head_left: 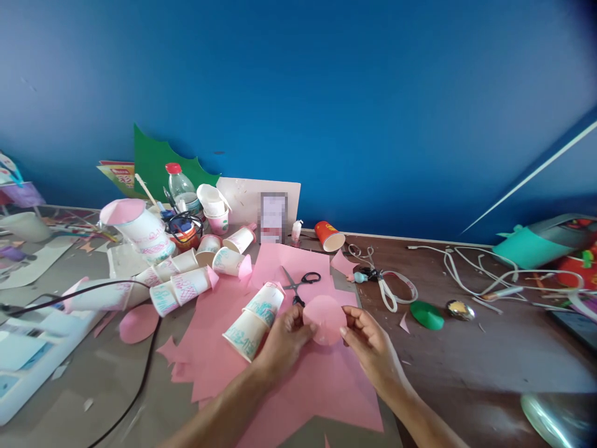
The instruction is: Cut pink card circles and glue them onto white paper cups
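Observation:
A pink paper circle (pixel 325 318) is held up between both hands, over larger pink paper sheets (pixel 298 392). My left hand (pixel 288 339) pinches its left edge, thumb on the front. On the opposite edge, my right hand (pixel 368 342) grips it between thumb and fingers. Just beyond lie black-handled scissors (pixel 298 285) with their blades spread. Two nested paper cups (pixel 254 320) with pink and teal drawings lie on the pink sheet, close to my left forearm. Another pink paper circle (pixel 138 323) rests farther left on the table.
Several decorated paper cups (pixel 181 291) lie to the left, crossed by a black cable (pixel 152 354). A plastic bottle (pixel 181 186) stands behind them. An orange cup (pixel 329 236), white cables (pixel 459 264) and a green paper cone (pixel 426 315) are on the right.

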`<state>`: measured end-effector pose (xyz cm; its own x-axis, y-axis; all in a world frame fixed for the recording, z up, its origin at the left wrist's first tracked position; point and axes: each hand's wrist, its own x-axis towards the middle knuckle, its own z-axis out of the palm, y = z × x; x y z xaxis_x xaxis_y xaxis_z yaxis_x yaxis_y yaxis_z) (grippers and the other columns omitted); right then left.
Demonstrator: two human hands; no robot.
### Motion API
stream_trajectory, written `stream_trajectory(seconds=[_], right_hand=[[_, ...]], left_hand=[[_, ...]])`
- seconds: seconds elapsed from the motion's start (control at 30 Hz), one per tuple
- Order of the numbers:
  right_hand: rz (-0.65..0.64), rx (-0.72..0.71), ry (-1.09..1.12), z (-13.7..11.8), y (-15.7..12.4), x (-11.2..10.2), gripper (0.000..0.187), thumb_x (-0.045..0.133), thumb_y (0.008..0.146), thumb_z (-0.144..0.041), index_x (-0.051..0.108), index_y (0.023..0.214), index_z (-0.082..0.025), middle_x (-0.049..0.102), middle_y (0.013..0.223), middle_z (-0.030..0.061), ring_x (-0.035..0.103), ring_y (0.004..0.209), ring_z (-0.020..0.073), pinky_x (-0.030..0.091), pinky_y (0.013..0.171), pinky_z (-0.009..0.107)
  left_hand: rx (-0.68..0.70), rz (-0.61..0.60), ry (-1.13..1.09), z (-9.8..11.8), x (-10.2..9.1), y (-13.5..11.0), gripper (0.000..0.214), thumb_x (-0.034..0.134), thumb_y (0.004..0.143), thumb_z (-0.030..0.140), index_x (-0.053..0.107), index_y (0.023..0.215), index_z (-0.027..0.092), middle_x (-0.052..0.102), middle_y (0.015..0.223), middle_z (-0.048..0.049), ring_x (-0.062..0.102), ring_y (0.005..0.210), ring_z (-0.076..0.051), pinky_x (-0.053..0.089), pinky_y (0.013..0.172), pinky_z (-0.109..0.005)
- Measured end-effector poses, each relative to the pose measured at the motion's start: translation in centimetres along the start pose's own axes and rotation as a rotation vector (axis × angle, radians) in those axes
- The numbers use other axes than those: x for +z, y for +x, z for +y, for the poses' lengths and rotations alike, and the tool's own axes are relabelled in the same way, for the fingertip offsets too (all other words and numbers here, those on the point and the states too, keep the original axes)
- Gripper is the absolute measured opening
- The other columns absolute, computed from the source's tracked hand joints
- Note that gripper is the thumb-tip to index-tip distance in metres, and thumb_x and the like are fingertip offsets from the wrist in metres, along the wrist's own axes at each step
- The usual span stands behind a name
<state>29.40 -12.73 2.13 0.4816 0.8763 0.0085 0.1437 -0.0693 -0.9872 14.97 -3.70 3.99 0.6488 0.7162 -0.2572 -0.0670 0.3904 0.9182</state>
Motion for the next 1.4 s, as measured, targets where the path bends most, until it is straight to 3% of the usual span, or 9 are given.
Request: stream_trajectory(seconds=[0.1, 0.2, 0.3, 0.53, 0.8, 1.13, 1.4], right_hand=[[-0.030, 0.024, 0.041, -0.4, 0.0, 0.0, 0.027, 0.060, 0.077, -0.034, 0.061, 0.099, -0.018, 0.066, 0.078, 0.0048, 0.058, 0.066, 0.0169, 0.047, 0.056, 0.026], [-0.045, 0.054, 0.100, -0.7, 0.0, 0.2, 0.027, 0.063, 0.074, -0.035, 0.062, 0.095, -0.018, 0.063, 0.072, 0.0029, 0.057, 0.063, 0.0164, 0.046, 0.054, 0.025], [-0.030, 0.065, 0.131, -0.7, 0.0, 0.4, 0.027, 0.066, 0.071, -0.036, 0.063, 0.091, -0.018, 0.061, 0.068, 0.0010, 0.054, 0.059, 0.0147, 0.045, 0.053, 0.025], [-0.020, 0.094, 0.175, 0.1, -0.1, 0.9, 0.028, 0.068, 0.070, -0.037, 0.061, 0.090, -0.018, 0.059, 0.067, -0.0006, 0.052, 0.054, 0.0126, 0.044, 0.052, 0.025], [-0.019, 0.052, 0.054, 0.3, -0.1, 0.9, 0.025, 0.063, 0.075, -0.037, 0.060, 0.091, -0.017, 0.061, 0.073, 0.0023, 0.053, 0.058, 0.0142, 0.045, 0.054, 0.026], [-0.014, -0.012, -0.176, 0.5, -0.2, 0.5, 0.023, 0.055, 0.079, -0.036, 0.061, 0.091, -0.017, 0.065, 0.086, 0.0069, 0.058, 0.075, 0.0201, 0.046, 0.068, 0.031], [-0.028, 0.088, 0.076, 0.9, -0.3, 1.1, 0.035, 0.058, 0.077, -0.036, 0.051, 0.105, -0.017, 0.052, 0.071, -0.0013, 0.044, 0.052, 0.0117, 0.039, 0.048, 0.024]], left_hand=[[0.138, 0.123, 0.312, 0.2, -0.3, -0.1, 0.013, 0.062, 0.070, 0.020, 0.052, 0.062, 0.017, 0.048, 0.060, 0.0023, 0.040, 0.057, -0.011, 0.029, 0.053, -0.023], [0.232, 0.164, 0.513, 0.0, -0.6, -0.1, 0.011, 0.055, 0.072, 0.015, 0.051, 0.061, 0.018, 0.047, 0.059, 0.0027, 0.039, 0.057, -0.012, 0.027, 0.052, -0.024], [0.269, 0.162, 0.575, -0.5, -0.6, 0.0, 0.012, 0.052, 0.074, 0.016, 0.049, 0.062, 0.018, 0.047, 0.060, 0.0028, 0.039, 0.057, -0.012, 0.028, 0.051, -0.024], [0.198, 0.155, 0.554, -1.0, -0.2, -0.1, 0.007, 0.050, 0.075, 0.018, 0.054, 0.069, 0.018, 0.056, 0.066, -0.0002, 0.047, 0.061, -0.013, 0.033, 0.054, -0.024], [0.063, 0.087, 0.268, -0.3, 0.5, -0.4, 0.002, 0.054, 0.073, 0.019, 0.054, 0.072, 0.017, 0.059, 0.066, -0.0011, 0.059, 0.061, -0.017, 0.043, 0.056, -0.026], [0.018, -0.076, 0.044, -0.9, -0.1, 0.3, 0.027, 0.064, 0.072, 0.038, 0.046, 0.071, 0.018, 0.062, 0.050, 0.0003, 0.058, 0.047, -0.014, 0.043, 0.052, -0.025], [-0.062, -0.130, -0.172, -2.0, -0.1, 0.5, 0.035, 0.072, 0.069, 0.040, 0.047, 0.076, 0.016, 0.061, 0.051, 0.0005, 0.057, 0.044, -0.012, 0.043, 0.049, -0.024]])
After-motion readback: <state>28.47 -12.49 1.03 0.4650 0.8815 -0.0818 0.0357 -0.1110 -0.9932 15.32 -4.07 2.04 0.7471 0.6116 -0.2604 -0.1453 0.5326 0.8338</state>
